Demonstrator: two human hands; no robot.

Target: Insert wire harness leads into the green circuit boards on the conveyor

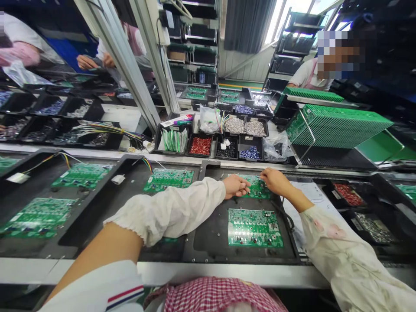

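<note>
My left hand (237,186) is over the left part of a green circuit board (256,186), its fingers curled together. Whatever those fingers hold is too small to make out. At the same board's upper right edge, my right hand (274,181) has thumb and fingertips pinched; any part between them is hidden. The board lies flat in a black tray (211,234). Nearer to me in that tray lies a second green circuit board (255,227), with small components along its lower side. Loose white sleeves cover both forearms.
More trays with green boards (169,178) stand to the left. Behind are small bins of red parts (200,145), blue parts (249,152) and silver parts (234,125). A rack of upright boards (341,125) stands at back right. Co-workers sit across the line; a metal post (121,65) rises at left.
</note>
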